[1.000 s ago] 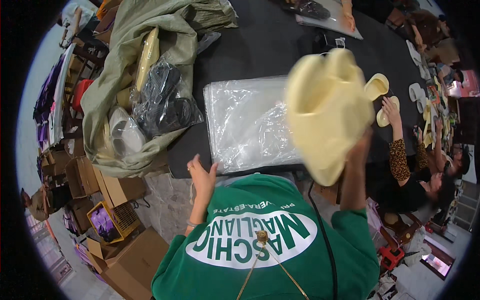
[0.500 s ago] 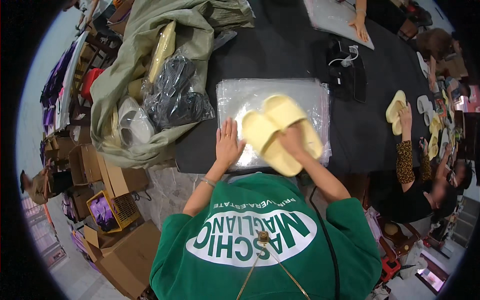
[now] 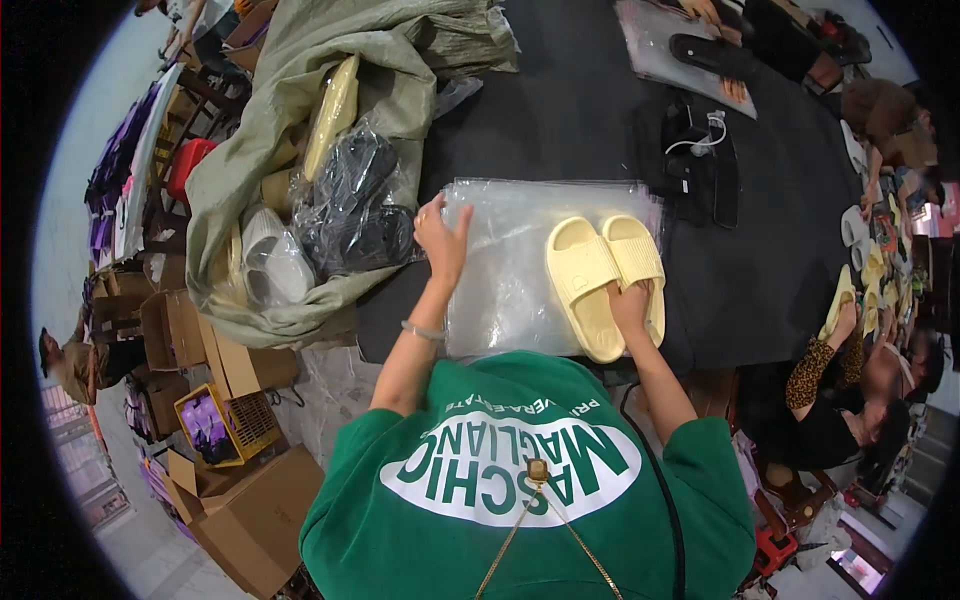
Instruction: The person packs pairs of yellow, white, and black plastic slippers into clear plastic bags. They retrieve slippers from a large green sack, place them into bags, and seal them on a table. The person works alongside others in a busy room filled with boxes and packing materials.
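Note:
A pair of pale yellow slippers (image 3: 585, 275) lies side by side, toes away from me, on the right part of a stack of clear plastic bags (image 3: 497, 285). My right hand (image 3: 632, 308) grips the pair at the inner edges, its fingertips hidden under the right slipper's strap. At the stack's far left corner is my left hand (image 3: 441, 240), fingers bent and thumb apart from them. I cannot see any bag lifted in it.
At the left, an olive woven sack (image 3: 225, 215) holds bagged slippers, with black ones (image 3: 355, 200) on top. A black device with a white cable (image 3: 700, 150) stands beyond the bag stack. Across the table, another person's hands handle a black slipper (image 3: 712, 57); a co-worker sits at the right.
My right hand has brought the yellow slippers to the right and straightened them on the stack. My left hand has moved from the bags' near left part to their far left corner.

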Demonstrator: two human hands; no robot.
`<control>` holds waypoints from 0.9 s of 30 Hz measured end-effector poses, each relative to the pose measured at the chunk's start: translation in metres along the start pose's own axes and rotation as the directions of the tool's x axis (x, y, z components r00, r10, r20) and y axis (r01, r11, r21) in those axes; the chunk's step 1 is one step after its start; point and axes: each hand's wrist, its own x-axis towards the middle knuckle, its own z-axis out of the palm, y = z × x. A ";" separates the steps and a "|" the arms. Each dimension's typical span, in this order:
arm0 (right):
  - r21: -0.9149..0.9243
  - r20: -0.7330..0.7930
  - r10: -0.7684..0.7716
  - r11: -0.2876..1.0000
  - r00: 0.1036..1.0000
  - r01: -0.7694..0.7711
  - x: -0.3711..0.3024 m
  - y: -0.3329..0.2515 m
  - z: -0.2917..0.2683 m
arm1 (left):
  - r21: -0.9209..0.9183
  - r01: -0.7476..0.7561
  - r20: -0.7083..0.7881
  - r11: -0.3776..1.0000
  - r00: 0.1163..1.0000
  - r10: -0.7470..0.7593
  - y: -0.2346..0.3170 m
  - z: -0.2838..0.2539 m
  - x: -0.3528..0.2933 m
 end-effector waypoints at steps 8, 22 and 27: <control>-0.037 0.000 -0.030 0.999 1.000 0.030 -0.002 -0.003 -0.004 | -0.092 0.395 0.120 0.914 0.916 -0.384 -0.035 0.035 0.022; 0.288 0.290 0.052 0.947 0.956 -0.139 0.032 -0.102 -0.034 | 0.006 -0.418 0.579 0.908 0.742 0.338 -0.019 -0.066 -0.098; 0.309 0.336 -0.440 0.887 0.833 0.344 0.036 -0.160 0.028 | -0.377 0.202 0.598 0.904 0.799 0.071 -0.051 -0.043 -0.129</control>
